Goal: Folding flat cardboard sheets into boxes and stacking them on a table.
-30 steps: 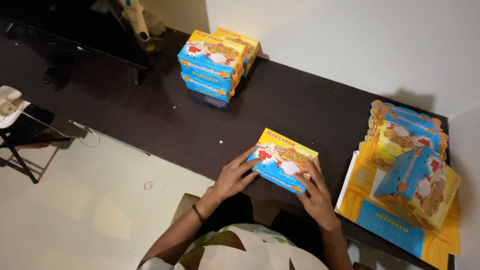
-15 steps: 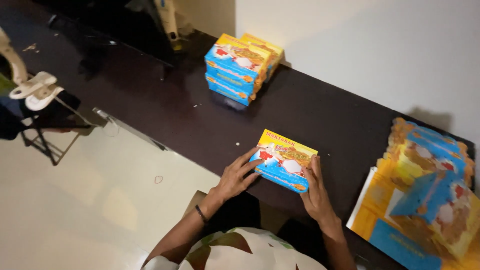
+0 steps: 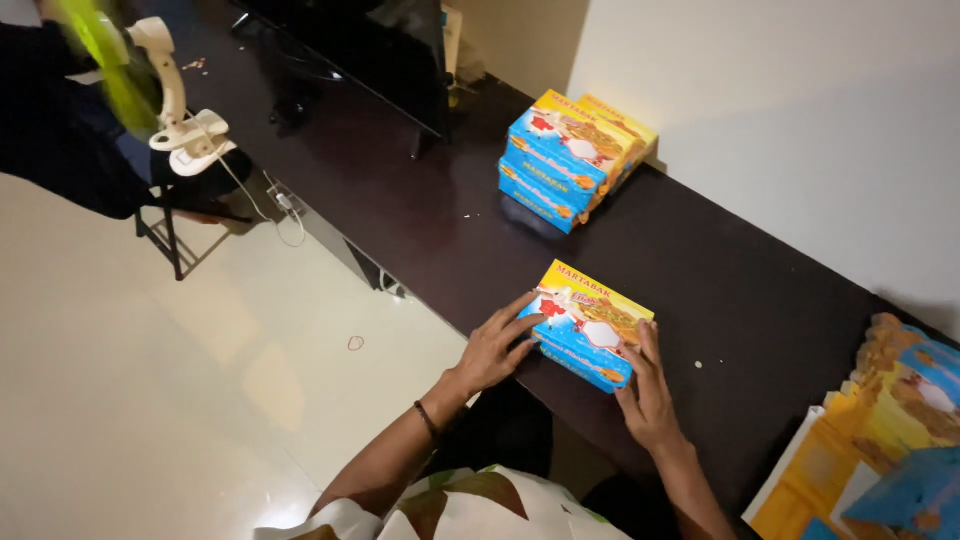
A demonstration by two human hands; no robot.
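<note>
Dark glossy table (image 3: 400, 190); hands (image 3: 497, 345) flank rectangular cardboard box (image 3: 588, 322).

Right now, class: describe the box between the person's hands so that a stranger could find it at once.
On the long dark table, at its near edge, lies a closed blue-and-yellow box. The left hand and right hand flank it. Unlike the stacked boxes farther back, it lies alone.
</note>
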